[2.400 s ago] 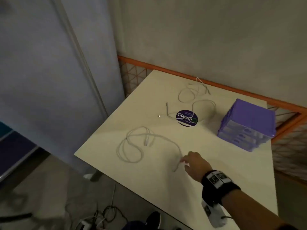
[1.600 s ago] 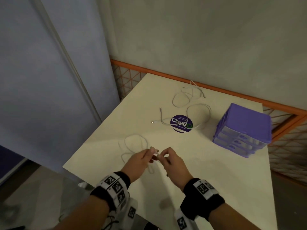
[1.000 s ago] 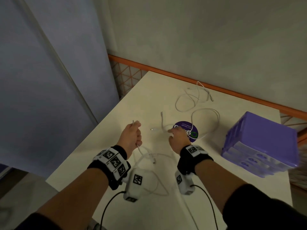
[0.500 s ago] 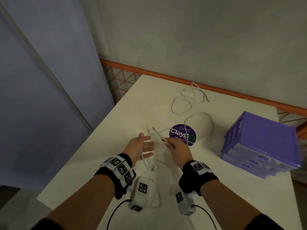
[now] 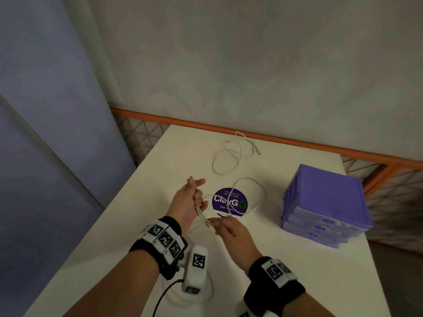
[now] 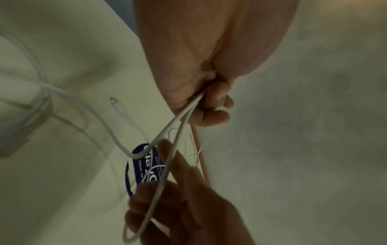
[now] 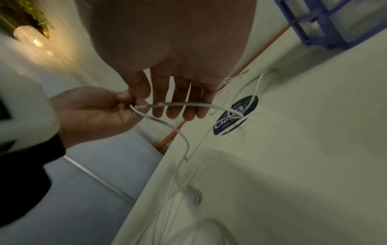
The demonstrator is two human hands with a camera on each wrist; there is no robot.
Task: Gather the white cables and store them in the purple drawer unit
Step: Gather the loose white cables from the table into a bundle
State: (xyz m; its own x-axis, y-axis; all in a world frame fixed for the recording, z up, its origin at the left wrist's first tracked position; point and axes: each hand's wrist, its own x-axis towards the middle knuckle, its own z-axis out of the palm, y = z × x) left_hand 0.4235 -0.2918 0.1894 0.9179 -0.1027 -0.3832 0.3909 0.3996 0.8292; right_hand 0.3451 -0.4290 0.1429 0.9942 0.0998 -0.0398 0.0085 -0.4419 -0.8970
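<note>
white cable (image 5: 201, 216) looped in hands, purple drawer unit (image 5: 325, 202) closed

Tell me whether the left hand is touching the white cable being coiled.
Touching. The left wrist view shows the left hand with curled fingers gripping two strands of the white cable, which emerge straight from its grasp.

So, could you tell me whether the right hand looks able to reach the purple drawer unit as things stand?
Probably yes. The right hand has bare table between it and the purple drawer unit, with nothing standing in that gap. However, its fingers are busy pinching the white cable that the left hand also holds.
</note>
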